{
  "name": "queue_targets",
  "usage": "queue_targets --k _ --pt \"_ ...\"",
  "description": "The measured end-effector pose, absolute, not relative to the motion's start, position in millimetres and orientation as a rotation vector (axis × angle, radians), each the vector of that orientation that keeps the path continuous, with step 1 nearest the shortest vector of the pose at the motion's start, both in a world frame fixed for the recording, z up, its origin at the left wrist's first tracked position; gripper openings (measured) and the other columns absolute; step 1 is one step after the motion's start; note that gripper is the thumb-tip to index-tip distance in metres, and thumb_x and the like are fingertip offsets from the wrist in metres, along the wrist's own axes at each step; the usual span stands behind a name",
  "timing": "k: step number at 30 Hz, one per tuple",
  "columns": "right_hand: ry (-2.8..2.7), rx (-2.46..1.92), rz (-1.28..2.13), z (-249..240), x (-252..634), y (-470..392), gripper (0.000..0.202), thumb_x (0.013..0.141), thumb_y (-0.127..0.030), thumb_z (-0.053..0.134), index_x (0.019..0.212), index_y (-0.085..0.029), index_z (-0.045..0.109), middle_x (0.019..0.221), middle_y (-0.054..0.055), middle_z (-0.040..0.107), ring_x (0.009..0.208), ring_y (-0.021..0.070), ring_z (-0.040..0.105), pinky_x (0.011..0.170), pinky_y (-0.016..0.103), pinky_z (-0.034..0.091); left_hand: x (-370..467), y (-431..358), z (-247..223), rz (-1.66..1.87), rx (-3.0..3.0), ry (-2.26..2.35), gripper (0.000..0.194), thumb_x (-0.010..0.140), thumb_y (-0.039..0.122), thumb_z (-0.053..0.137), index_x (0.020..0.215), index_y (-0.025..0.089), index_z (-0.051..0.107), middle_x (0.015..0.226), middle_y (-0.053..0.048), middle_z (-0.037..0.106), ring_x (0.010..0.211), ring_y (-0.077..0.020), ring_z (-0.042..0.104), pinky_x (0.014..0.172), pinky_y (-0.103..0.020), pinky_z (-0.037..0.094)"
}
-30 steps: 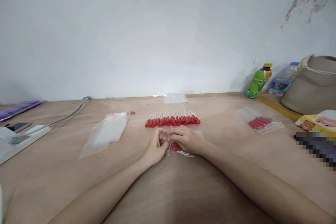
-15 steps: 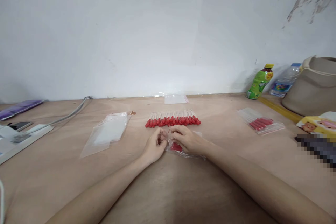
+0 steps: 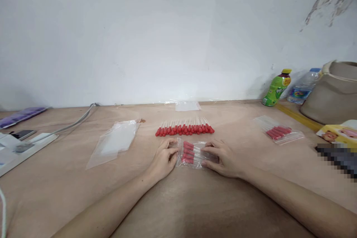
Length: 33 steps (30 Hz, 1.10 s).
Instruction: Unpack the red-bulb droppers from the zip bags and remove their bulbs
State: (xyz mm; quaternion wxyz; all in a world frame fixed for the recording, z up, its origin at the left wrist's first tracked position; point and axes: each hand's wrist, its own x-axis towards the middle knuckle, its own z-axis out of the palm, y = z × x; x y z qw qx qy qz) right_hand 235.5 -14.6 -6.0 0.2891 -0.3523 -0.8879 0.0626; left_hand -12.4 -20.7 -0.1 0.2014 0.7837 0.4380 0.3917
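A clear zip bag (image 3: 198, 159) holding several red-bulbed droppers (image 3: 188, 152) lies flat on the table between my hands. My left hand (image 3: 166, 157) pinches the bag's left edge, thumb and fingers together. At the bag's right end, my right hand (image 3: 223, 158) has its fingers and thumb closed on the plastic. Just beyond the bag is a row of loose droppers (image 3: 184, 129), red bulbs toward me and clear stems toward the wall.
Flat clear bags (image 3: 118, 139) lie at left, another bag (image 3: 187, 106) by the wall. A filled bag (image 3: 279, 132) is at right, near a green bottle (image 3: 277, 88), water bottle (image 3: 302, 88) and grey-brown container (image 3: 331, 93). A power strip (image 3: 41, 143) sits left.
My right hand has moved right from the bag's left edge to its right end, uncovering the red bulbs inside. The bag now lies flatter; my left hand stays at its left edge.
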Motion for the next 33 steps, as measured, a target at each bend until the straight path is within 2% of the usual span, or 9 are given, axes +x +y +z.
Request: queue_targets --k 3,6,10,14,20,24,26,30,33 --pt "-2.394 -0.988 0.166 -6 240 -19 0.04 0.075 -0.042 0.058 0.109 -0.021 0.056 0.101 0.008 0.057 0.091 0.0206 0.053 0.08 0.036 0.041 -13 -21 3 0.993 2.217 1.111 0.032 0.075 0.011 0.047 0.094 0.026 0.068 0.098 -0.005 0.06 0.094 -0.0201 0.054 0.086 -0.034 0.041" --pt "-2.402 -1.019 0.15 -9 239 -18 0.04 0.078 -0.04 0.055 0.113 -0.02 0.054 0.108 0.01 0.056 0.097 0.0217 0.052 0.083 0.037 0.042 -14 -20 5 0.959 2.184 1.092 0.028 0.079 0.015 0.047 0.095 0.025 0.068 0.096 -0.005 0.063 0.089 -0.0192 0.057 0.082 -0.032 0.044" --pt "-2.381 -1.039 0.095 -15 239 -15 0.039 0.081 -0.038 0.051 0.115 -0.02 0.052 0.114 0.01 0.055 0.104 0.023 0.05 0.087 0.04 0.041 -15 -18 5 0.919 2.215 1.073 0.024 0.081 0.022 0.05 0.099 0.026 0.066 0.099 -0.005 0.063 0.091 -0.0191 0.057 0.084 -0.031 0.043" --pt "-2.332 -1.058 0.08 -19 239 -15 0.039 0.082 -0.036 0.051 0.117 -0.019 0.048 0.116 0.01 0.054 0.106 0.0231 0.05 0.09 0.043 0.039 -15 -17 5 0.902 2.237 1.075 0.03 0.08 0.027 0.053 0.109 0.026 0.06 0.105 -0.005 0.061 0.096 -0.02 0.057 0.086 -0.032 0.043" --pt "-2.247 -1.076 0.278 -18 237 -17 0.022 0.081 -0.028 0.051 0.101 -0.018 0.051 0.103 0.009 0.059 0.092 0.0197 0.056 0.078 0.035 0.046 -16 -18 3 0.896 2.355 0.992 0.039 0.082 0.023 0.051 0.121 0.027 0.049 0.12 -0.005 0.055 0.111 -0.0212 0.05 0.094 -0.035 0.039" --pt "-2.269 -0.985 0.323 -16 237 -16 0.013 0.083 -0.025 0.047 0.092 -0.019 0.055 0.107 0.009 0.056 0.096 0.0184 0.055 0.082 0.033 0.045 -15 -19 3 0.867 2.386 0.994 0.047 0.081 0.025 0.054 0.127 0.026 0.042 0.124 -0.006 0.051 0.11 -0.0216 0.05 0.092 -0.035 0.042" --pt "-2.272 -0.957 0.35 -15 237 -15 0.013 0.084 -0.025 0.046 0.091 -0.02 0.056 0.109 0.008 0.056 0.097 0.0181 0.054 0.083 0.033 0.044 -13 -20 4 0.849 2.395 1.018 0.044 0.08 0.028 0.055 0.124 0.025 0.046 0.12 -0.007 0.054 0.107 -0.0215 0.052 0.09 -0.036 0.042" --pt "-2.232 -0.982 0.48 -14 237 -13 0.012 0.082 -0.026 0.05 0.091 -0.02 0.055 0.106 0.007 0.056 0.095 0.018 0.054 0.082 0.032 0.044 -9 -20 8 0.83 2.402 1.039 0.026 0.085 0.028 0.048 0.107 0.022 0.06 0.103 -0.006 0.06 0.093 -0.0176 0.057 0.083 -0.03 0.045" --pt "-2.22 -1.004 0.559 -14 238 -10 0.011 0.079 -0.024 0.052 0.089 -0.02 0.053 0.102 0.006 0.056 0.093 0.0181 0.053 0.081 0.033 0.044 -8 -18 10 0.81 2.386 1.059 0.023 0.087 0.025 0.043 0.101 0.019 0.06 0.097 -0.006 0.061 0.086 -0.0159 0.057 0.078 -0.028 0.045"
